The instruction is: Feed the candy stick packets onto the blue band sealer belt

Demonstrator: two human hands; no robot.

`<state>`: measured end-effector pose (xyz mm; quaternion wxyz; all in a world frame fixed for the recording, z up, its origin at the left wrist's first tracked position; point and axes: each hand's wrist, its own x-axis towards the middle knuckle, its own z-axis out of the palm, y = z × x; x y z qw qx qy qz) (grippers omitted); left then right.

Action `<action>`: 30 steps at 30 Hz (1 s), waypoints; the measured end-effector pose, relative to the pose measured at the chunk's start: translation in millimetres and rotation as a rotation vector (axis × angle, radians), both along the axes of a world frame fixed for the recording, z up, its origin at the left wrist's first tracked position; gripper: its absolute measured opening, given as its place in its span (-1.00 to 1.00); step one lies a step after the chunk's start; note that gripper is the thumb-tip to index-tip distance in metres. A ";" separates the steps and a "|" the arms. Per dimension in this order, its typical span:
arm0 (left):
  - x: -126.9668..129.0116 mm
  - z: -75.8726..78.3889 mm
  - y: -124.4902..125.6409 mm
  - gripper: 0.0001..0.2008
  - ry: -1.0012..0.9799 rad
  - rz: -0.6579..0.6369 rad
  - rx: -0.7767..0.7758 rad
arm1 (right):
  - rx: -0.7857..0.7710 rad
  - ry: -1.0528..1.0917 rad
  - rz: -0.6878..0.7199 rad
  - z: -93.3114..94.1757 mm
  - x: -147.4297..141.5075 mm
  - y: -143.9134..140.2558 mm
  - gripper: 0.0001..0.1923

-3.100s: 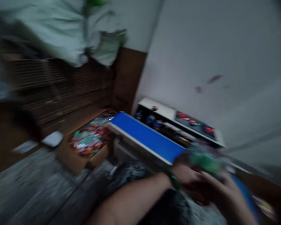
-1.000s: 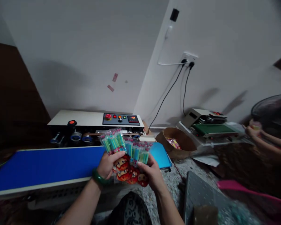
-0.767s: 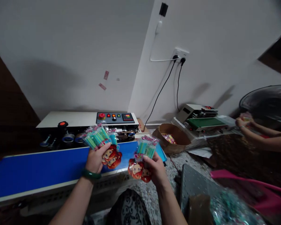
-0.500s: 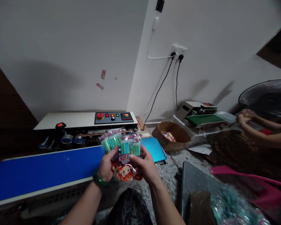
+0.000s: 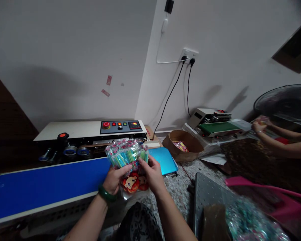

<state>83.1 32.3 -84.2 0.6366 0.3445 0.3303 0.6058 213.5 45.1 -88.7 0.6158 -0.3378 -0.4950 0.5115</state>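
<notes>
**Packets gathered into one stack above the blue conveyor belt**

Since the frame just under a second earlier, when two separate bunches of packets were held apart, the bunches have been brought together into a single fanned stack of packets. The stack is held just above the right end of the blue conveyor belt, which serves as the landmark for everything else. The left hand, with a green bangle on its wrist, is closed around the lower left of the stack, thumb pressed on the front. The right hand is closed on the stack's right edge, fingertips pinching the packets near the green and blue sticks inside. Red cartoon faces are printed on the packets' lower halves.

Behind the belt, a sealing machine is seen, with a control panel showing a red button and lit displays. To the right of the belt, a brown cardboard tub with more packets is placed on the speckled surface. Further right of the belt, a second machine with a green belt is seen, and beyond it a co-worker's hand is held over some packets. Nearer than the belt's right end, a grey perforated plate is laid.
</notes>
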 end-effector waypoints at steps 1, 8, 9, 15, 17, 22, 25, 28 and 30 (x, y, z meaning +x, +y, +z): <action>0.3 -0.4 0.9 -0.52 0.001 0.021 0.003 | -0.012 -0.001 -0.015 0.2 0.2 -0.1 -0.76; -12.1 -0.2 8.5 -0.57 0.029 0.113 0.012 | -0.095 0.159 -0.061 0.0 13.8 0.5 -0.71; -16.3 1.0 8.9 -0.57 0.039 0.123 0.005 | -0.105 0.179 -0.064 -1.6 19.2 3.1 -0.69; -41.8 7.4 6.0 -0.65 0.078 0.211 -0.021 | -0.301 0.228 -0.040 -27.9 52.3 41.7 -0.70; -46.9 8.5 4.4 -0.67 0.087 0.238 -0.017 | -0.380 0.200 -0.038 -38.3 56.4 59.6 -0.72; -52.3 10.4 2.5 -0.77 0.114 0.239 -0.044 | -0.455 0.111 -0.073 -52.0 52.7 94.6 -0.85; -53.7 10.5 3.2 -0.71 0.100 0.255 -0.032 | -0.455 0.080 -0.079 -52.1 45.9 104.0 -0.90; -54.5 9.7 4.6 -0.57 0.089 0.268 -0.011 | -0.440 0.027 -0.056 -50.2 38.1 109.7 -0.89; -55.0 8.7 5.7 -0.51 0.093 0.263 -0.015 | -0.403 -0.009 -0.050 -47.9 33.1 112.6 -0.86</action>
